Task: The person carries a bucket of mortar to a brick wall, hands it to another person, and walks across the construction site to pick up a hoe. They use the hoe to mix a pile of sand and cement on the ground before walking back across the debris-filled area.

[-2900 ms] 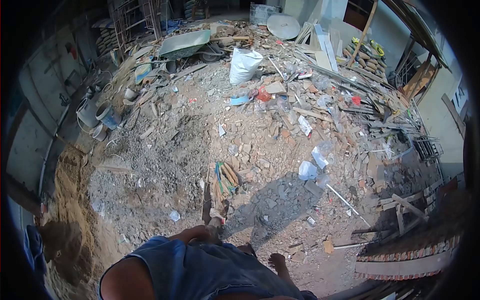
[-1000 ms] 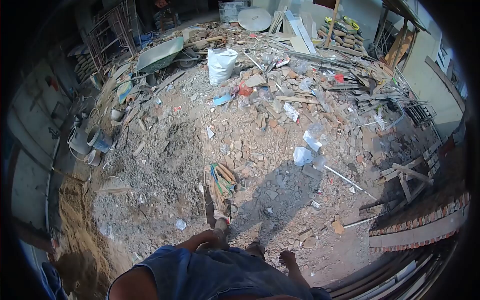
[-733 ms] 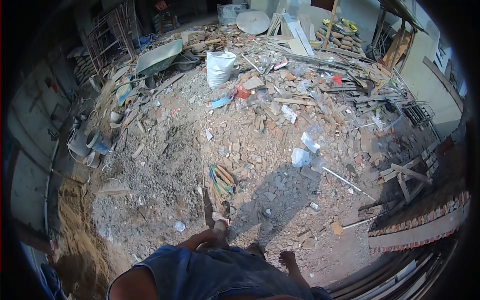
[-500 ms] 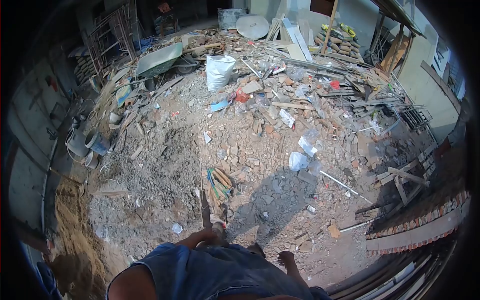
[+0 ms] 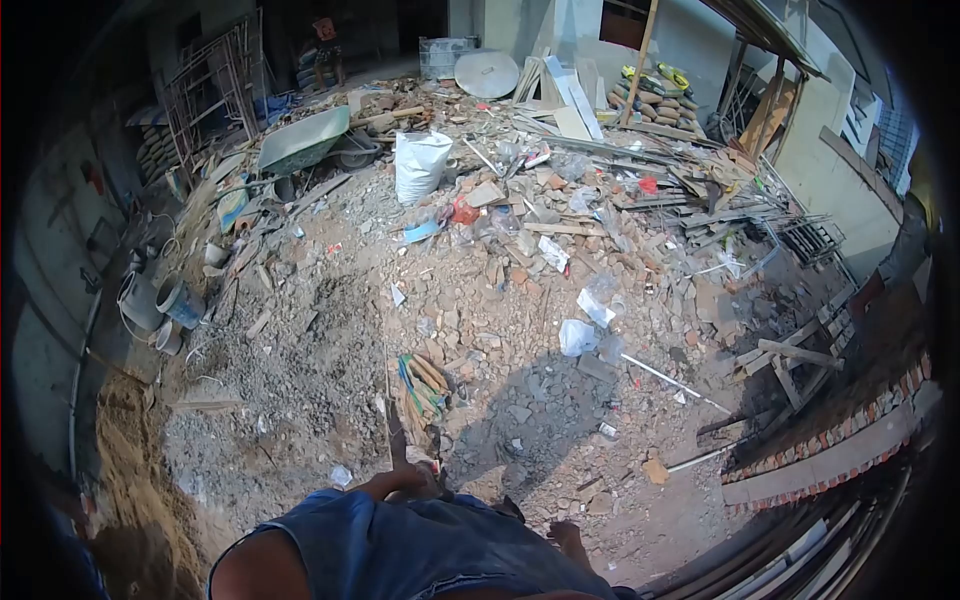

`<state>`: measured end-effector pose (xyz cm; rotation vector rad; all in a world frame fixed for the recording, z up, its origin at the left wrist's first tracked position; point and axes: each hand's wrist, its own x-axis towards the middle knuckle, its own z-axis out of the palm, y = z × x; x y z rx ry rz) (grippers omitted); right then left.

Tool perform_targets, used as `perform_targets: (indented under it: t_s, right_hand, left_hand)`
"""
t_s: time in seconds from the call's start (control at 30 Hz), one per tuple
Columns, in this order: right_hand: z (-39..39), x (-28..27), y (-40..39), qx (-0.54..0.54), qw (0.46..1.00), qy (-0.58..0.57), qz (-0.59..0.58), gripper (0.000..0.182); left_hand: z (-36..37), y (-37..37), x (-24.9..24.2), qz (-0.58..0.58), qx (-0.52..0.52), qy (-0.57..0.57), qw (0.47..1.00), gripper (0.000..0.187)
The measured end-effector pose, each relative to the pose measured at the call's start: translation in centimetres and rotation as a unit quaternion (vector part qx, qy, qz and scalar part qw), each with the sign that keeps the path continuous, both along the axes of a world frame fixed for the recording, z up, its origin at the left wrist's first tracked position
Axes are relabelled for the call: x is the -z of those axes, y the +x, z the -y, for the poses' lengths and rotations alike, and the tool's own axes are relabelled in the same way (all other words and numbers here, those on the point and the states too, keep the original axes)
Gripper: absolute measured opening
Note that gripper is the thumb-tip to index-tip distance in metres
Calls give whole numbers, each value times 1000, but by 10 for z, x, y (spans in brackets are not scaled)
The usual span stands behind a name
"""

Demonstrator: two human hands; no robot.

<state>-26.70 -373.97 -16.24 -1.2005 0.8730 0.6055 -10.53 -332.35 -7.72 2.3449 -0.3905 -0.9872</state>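
Note:
My left hand is low in front of my body, its fingers closed. What it grips is hidden; a whitish and red bit shows right beside it, and a dark, narrow strip runs up the ground just beyond. Ahead of that hand lies a crumpled green and tan sack on the rubble. My right hand hangs at my right side over the broken ground, fingers loosely bent and apart, with nothing seen in it.
Rubble covers the ground. A white sack and a tilted wheelbarrow stand ahead. Buckets are at left, scrap boards and a low brick edge at right. A person is far back.
My view has shifted slightly, so the ground and objects sit a little further left and the far objects lower. Both hands have moved slightly left and down in the picture.

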Motion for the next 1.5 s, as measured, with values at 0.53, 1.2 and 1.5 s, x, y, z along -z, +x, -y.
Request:
perform_targets:
  t_s: [0.53, 1.2, 1.5]
  right_hand:
    - [-11, -14, -4, -36, 999, -27, 27, 10]
    - [-11, -6, 18, -43, 997, -59, -18, 10]
    - [-9, -33, 15, -30, 997, -71, 14, 6]
  left_hand:
    - [-16, -10, 36, -1, -75, 77, 994, 41]
    - [-20, -7, 63, -41, -77, 46, 995, 22]
    - [4, 43, 36, -5, 24, -24, 999, 21]
